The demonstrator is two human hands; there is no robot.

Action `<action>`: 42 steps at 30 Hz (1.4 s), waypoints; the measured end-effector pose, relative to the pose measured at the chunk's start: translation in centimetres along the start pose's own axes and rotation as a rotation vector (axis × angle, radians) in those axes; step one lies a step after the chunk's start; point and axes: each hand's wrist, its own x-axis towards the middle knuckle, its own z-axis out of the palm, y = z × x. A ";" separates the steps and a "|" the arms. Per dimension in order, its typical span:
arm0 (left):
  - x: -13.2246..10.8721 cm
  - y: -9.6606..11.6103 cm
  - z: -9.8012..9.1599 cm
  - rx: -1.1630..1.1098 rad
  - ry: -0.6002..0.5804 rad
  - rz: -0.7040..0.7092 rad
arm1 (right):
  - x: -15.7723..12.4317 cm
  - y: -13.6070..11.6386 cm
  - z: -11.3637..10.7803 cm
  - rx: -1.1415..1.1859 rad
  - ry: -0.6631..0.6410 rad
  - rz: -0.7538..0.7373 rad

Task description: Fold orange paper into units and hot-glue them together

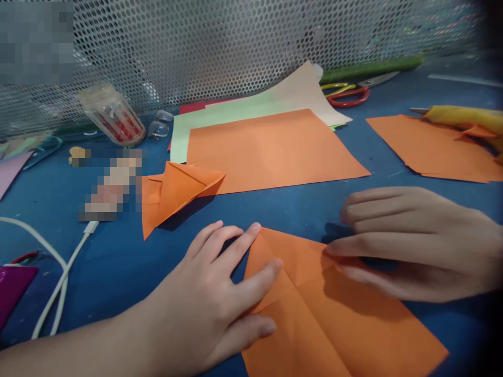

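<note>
The creased orange sheet (334, 319) lies in front of me at five o'clock in my view, flat on the blue tabletop (298, 207), its lower part running off the bottom of the picture. Fold lines cross it, one long crease slanting down toward five.

At the sheet's ten o'clock, my left hand (222, 293) is spread, forefinger and thumb resting on the paper and another fingertip at its upper corner. At its one o'clock, my right hand (412, 246) has thumb and forefinger close together at the upper edge, the other fingers curled; it is blurred, and I cannot tell whether the edge is pinched between them.

Toward ten from the sheet I see a folded orange piece (183, 191), its tip overlapping a flat orange sheet (271, 152) that sits near twelve. Beneath that lie a pale green sheet (183, 139) and a cream sheet (298, 91). Toward one stand out red-and-yellow-handled scissors (348, 97) and, nearer two, a stack of orange paper (420, 152) partly under a yellow tool (459, 118). Farther out at ten, a clear jar (118, 120) leans by the perforated screen (236, 52); a white cable (65, 272) loops at nine.
</note>
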 end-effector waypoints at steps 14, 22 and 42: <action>0.1 0.0 -0.1 -0.161 0.169 -0.071 | 1.2 -3.1 1.1 0.323 -0.004 0.287; 0.6 -0.2 0.2 -0.171 0.169 -0.103 | 2.5 -3.6 1.0 0.176 0.052 0.404; 0.5 -0.3 0.5 -0.094 0.115 -0.020 | 2.3 -2.1 0.9 -0.083 -0.141 -0.205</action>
